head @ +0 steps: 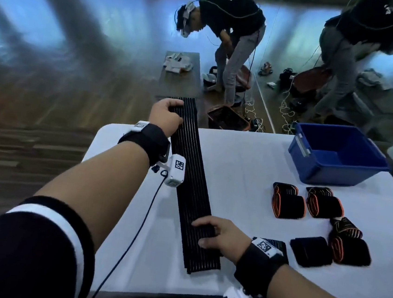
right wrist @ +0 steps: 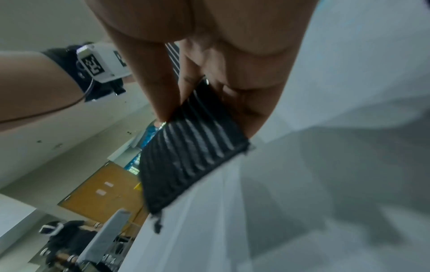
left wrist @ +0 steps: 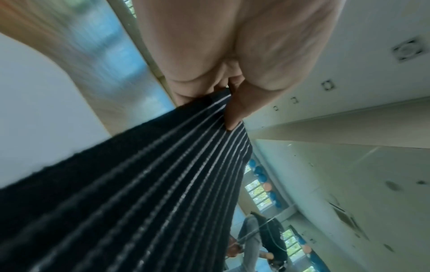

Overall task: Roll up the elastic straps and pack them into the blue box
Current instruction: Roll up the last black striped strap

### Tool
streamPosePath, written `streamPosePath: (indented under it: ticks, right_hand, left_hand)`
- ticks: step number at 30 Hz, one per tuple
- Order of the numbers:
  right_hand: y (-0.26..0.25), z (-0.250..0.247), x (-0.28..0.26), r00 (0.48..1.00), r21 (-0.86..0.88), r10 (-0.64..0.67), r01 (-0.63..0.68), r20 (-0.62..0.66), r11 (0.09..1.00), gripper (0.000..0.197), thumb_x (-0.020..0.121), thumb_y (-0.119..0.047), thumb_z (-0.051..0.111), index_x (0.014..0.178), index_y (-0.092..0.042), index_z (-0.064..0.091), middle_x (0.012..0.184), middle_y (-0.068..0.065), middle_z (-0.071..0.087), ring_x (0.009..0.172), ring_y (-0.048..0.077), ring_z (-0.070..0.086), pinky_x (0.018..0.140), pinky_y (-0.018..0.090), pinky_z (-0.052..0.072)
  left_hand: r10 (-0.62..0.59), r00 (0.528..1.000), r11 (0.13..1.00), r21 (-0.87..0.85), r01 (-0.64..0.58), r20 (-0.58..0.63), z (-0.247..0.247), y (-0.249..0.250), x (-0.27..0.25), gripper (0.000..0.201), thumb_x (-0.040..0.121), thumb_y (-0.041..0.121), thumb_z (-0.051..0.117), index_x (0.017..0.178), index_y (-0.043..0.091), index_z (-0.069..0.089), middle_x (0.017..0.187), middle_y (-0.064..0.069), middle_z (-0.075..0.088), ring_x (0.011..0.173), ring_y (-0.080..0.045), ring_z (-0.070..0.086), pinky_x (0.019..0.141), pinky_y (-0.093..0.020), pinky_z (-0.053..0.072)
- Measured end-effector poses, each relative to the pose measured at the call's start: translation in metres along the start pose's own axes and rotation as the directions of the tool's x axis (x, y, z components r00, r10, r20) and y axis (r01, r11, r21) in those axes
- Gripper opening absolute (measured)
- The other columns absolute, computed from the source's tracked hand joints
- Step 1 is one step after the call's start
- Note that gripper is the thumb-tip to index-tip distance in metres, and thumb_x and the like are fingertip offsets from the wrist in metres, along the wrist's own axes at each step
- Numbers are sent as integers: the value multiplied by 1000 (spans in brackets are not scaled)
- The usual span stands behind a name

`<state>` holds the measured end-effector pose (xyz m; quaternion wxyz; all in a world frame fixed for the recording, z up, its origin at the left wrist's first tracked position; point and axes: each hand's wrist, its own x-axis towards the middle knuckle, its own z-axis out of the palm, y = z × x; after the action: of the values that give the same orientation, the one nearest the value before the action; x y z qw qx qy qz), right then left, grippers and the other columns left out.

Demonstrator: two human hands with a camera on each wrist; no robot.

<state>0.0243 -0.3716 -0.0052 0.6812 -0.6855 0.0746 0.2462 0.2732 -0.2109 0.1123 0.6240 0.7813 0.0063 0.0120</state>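
Note:
A long black ribbed elastic strap point(head: 193, 185) is stretched out flat over the white table point(head: 237, 167), its far end past the table's back edge. My left hand point(head: 168, 112) grips that far end, fingers curled over the strap point(left wrist: 163, 174). My right hand point(head: 218, 233) grips the strap near its near end point(right wrist: 188, 158), thumb and fingers pinching it. The blue box point(head: 335, 153) stands at the table's back right and looks empty. Several rolled straps, black with orange edges point(head: 288, 202), lie in front of the box.
A black rolled strap point(head: 311, 250) lies right of my right wrist. A person point(head: 226, 38) bends over things on the wooden floor beyond the table, beside a mirror. A dark basket point(head: 227, 120) sits on the floor behind the table edge.

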Motion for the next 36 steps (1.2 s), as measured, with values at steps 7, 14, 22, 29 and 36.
streamPosePath:
  ticks: [7, 14, 22, 29, 36]
  right_hand:
    - [35, 2, -31, 969, -24, 211, -216, -127, 976, 30, 86, 5, 69, 109, -14, 63, 88, 11, 53, 48, 25, 58, 45, 29, 53]
    - [66, 4, -57, 961, -86, 242, -254, -136, 963, 62, 71, -2, 83, 122, -31, 61, 104, 6, 69, 79, 14, 70, 72, 33, 59]
    - [92, 15, -73, 950, -216, 152, -214, -271, 953, 60, 82, 11, 59, 126, -29, 51, 108, 8, 69, 85, 3, 67, 75, 24, 55]
    - [101, 17, -68, 919, -371, 118, -266, -375, 890, 56, 85, -6, 58, 107, -57, 51, 101, -13, 70, 82, -2, 67, 74, 21, 56]
    - [98, 12, -65, 922, -519, 111, -305, -371, 799, 55, 89, -10, 57, 132, -38, 38, 105, -8, 66, 81, 1, 60, 73, 19, 48]
  left_hand:
    - [-106, 987, 985, 150, 87, 119, 23, -64, 27, 41, 74, -14, 74, 97, 19, 67, 97, -5, 68, 89, -21, 68, 75, -32, 60]
    - [-219, 943, 942, 306, 138, 250, 68, -133, 32, 35, 78, -7, 74, 101, 18, 71, 104, -9, 68, 92, -21, 67, 86, -30, 58]
    - [-160, 927, 802, 592, -78, 339, 94, -166, 38, 33, 79, 11, 75, 109, 23, 66, 108, 2, 62, 95, -19, 59, 83, -26, 47]
    - [-183, 917, 579, 792, -192, 355, 82, -163, 36, 42, 82, 51, 73, 118, 31, 65, 131, -11, 44, 115, -36, 53, 101, -45, 48]
    - [10, 937, 680, 685, -263, 350, 45, -158, -27, 45, 89, 36, 64, 131, 24, 54, 137, -12, 43, 123, -34, 47, 101, -47, 45]
